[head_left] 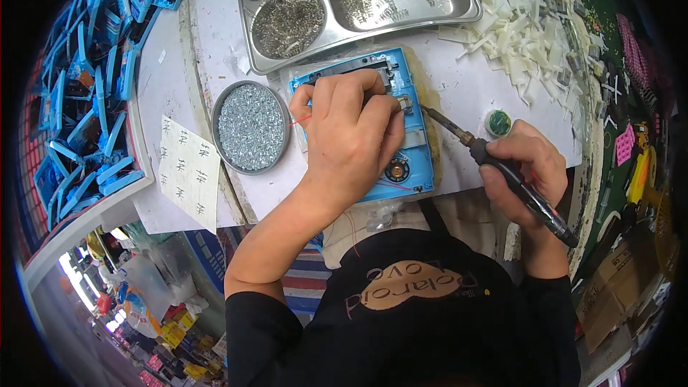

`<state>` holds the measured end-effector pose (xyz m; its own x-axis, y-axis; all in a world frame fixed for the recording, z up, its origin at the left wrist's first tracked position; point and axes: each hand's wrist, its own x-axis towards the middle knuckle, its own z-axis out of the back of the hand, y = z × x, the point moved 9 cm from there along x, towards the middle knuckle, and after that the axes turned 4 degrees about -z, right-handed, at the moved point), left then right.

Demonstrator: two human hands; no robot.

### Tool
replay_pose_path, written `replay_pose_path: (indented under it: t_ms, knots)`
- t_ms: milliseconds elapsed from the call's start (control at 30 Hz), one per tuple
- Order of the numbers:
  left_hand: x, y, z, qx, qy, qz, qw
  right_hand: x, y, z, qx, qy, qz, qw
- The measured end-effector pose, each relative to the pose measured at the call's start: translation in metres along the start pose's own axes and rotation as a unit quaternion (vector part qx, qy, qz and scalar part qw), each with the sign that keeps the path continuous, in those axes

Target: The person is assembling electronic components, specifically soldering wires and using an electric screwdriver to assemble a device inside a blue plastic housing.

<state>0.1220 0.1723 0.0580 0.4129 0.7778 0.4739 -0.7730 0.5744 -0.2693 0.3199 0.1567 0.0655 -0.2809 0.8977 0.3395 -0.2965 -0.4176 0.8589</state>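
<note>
A blue plastic housing (424, 140) lies on the table in front of me, with a round speaker (396, 170) and small metal parts set in it. Over its middle, my left hand (351, 129) is closed with bent fingers; its fingertips and whatever they pinch are hidden. The end of a red wire (299, 120) sticks out from the hand's left side. My right hand (529, 168) grips a soldering iron (512, 180) by its black handle. The iron's tip points at the housing's right edge, near a small metal piece (405, 103) beside my left thumb.
A round dish of small metal pins (251, 127) stands left, beside a paper with handwriting (188, 168). Behind is a steel tray (337, 43) holding springs. White plastic strips (527, 36) lie far right, a small green-filled pot (497, 122) nearer. Blue housings (100, 93) pile up far left.
</note>
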Motion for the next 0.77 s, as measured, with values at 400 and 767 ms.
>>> replay_pose_path:
  t_ms: [400, 767]
  knots:
    - [-0.0047, 0.0035, 0.001, -0.011, -0.003, 0.012, 1.0, 0.0038, 0.0053, -0.0072, -0.011, 0.027, 0.015, 0.999]
    - [-0.0052, 0.0045, 0.0007, -0.014, -0.001, 0.019, 1.0, 0.0044, 0.0088, -0.0091, -0.026, 0.033, 0.029, 0.999]
